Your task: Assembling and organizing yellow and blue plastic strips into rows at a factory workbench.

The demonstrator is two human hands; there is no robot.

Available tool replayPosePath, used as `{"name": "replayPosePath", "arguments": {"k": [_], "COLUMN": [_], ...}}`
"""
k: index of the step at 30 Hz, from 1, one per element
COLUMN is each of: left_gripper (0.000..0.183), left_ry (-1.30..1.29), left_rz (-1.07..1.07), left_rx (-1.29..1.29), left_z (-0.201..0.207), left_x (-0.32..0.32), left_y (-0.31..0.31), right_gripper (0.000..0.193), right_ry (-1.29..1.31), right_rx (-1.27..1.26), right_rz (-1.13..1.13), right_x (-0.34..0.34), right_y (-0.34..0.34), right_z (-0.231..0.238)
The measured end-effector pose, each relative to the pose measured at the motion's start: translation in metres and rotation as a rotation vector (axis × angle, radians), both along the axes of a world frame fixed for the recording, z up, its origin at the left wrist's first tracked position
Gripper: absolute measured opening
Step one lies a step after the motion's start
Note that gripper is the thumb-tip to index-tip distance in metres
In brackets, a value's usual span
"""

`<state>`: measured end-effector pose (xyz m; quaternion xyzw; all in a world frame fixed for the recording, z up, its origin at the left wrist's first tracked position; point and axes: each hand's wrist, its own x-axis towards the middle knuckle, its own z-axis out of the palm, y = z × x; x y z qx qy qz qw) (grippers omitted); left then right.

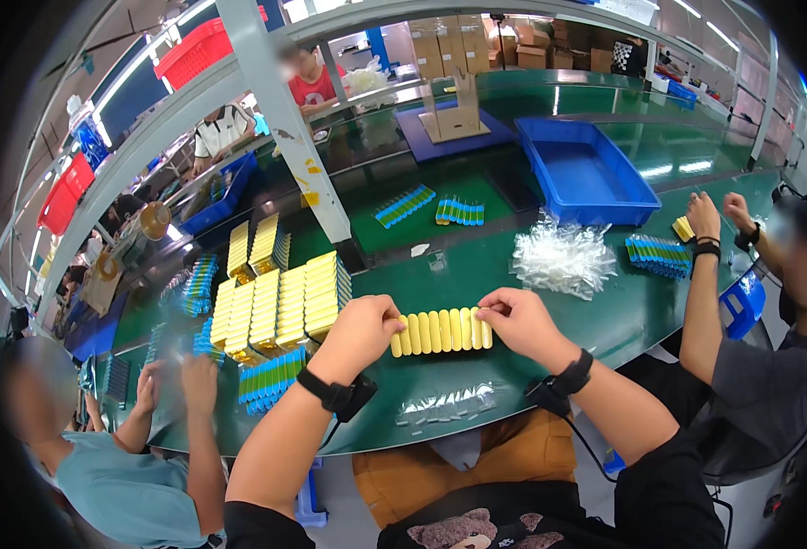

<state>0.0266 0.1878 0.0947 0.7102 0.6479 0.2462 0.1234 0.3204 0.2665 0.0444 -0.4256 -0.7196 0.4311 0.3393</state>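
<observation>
A row of yellow, round-ended strips (441, 331) lies side by side just above the green table. My left hand (364, 328) pinches its left end between thumb and fingertips, and my right hand (524, 322) pinches the right end. Just in front of the row, near the table edge, are clear plastic sleeves (446, 405) laid in a line. Left of my left hand stand stacked yellow strip bundles (280, 306), with blue-and-green strips (272, 380) beneath and in front of them. What the strips are made of, I cannot tell.
A heap of clear plastic bags (563, 256) lies ahead to the right, below a blue tray (586, 174). Two small blue-green groups (405, 206) sit farther back. A white post (284, 119) rises at left. Co-workers' hands (704, 218) work on both sides.
</observation>
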Motion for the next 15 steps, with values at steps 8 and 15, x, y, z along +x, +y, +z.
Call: {"name": "replayPosePath", "arguments": {"k": [8,15], "left_gripper": [0.027,0.089], "left_ry": [0.154,0.141], "left_rz": [-0.084,-0.374], "left_rx": [-0.104,-0.121], "left_z": [-0.024,-0.015], "left_x": [-0.007,0.007], "left_y": [0.027,0.017], "right_gripper": [0.023,0.032], "right_ry": [-0.056,-0.078], "right_rx": [0.26,0.644], "right_rz": [-0.037,0.325], "right_x": [-0.004,-0.022], "right_y": [0.01,-0.085], "right_z": [-0.028,-0.004]}}
